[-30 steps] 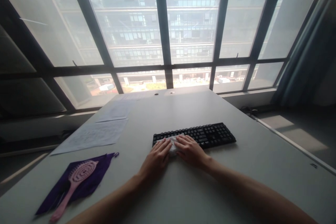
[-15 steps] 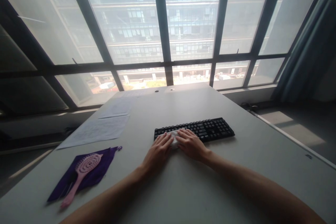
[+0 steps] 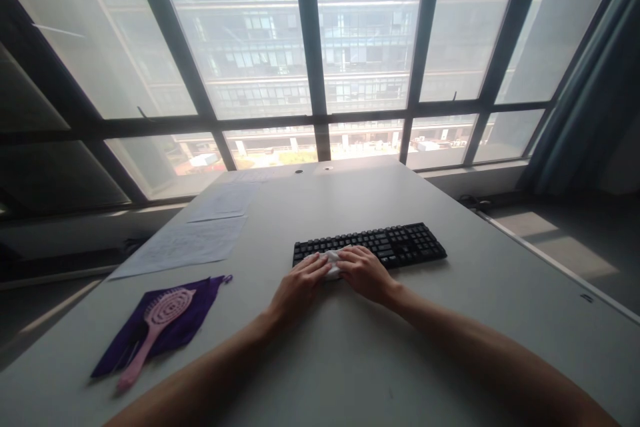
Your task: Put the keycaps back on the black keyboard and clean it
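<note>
A crumpled white tissue (image 3: pixel 333 265) lies at the front edge of a black keyboard (image 3: pixel 407 244), near its left half. My left hand (image 3: pixel 303 278) presses on the tissue's left side, its fingers curled over it. From the right, my right hand (image 3: pixel 364 271) has its fingers bent onto the same tissue. Both hands rest low over the keyboard's near edge and cover some of its keys. How much tissue is under the fingers is hidden.
To the left, a pink hairbrush (image 3: pixel 163 317) lies on a purple drawstring pouch (image 3: pixel 193 327). Printed paper sheets (image 3: pixel 187 243) are spread along the left side of the white table (image 3: pixel 350 360). Large windows (image 3: pixel 367 33) stand beyond the far edge.
The tissue looks more bunched between my hands, with less of it spread over the keys. My hands have shifted only slightly, and the keyboard stays in place.
</note>
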A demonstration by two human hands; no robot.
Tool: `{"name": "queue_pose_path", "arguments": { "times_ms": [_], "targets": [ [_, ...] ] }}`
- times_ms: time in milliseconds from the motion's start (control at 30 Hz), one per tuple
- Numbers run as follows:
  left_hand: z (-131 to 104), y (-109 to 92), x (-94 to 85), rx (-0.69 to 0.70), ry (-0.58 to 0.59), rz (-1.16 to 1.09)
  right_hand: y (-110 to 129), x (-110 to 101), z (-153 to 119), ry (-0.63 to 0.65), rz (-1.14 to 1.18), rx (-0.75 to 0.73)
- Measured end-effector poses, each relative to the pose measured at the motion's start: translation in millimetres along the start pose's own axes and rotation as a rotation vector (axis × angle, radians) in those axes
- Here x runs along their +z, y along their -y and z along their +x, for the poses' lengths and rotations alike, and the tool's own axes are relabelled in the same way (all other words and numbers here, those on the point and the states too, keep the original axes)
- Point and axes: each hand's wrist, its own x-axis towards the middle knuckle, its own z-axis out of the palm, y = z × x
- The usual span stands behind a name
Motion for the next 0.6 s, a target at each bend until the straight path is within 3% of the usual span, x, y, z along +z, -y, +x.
{"name": "queue_pose_path", "arguments": {
  "times_ms": [267,600],
  "targets": [
    [-3,-1,9.4,-0.086,0.024,0.070,1,-2,-3,0.115,-0.033,0.052],
    [-4,0,10.5,-0.071,0.031,0.048,-2,0,-2,0.114,-0.015,0.052]
  ]
}}
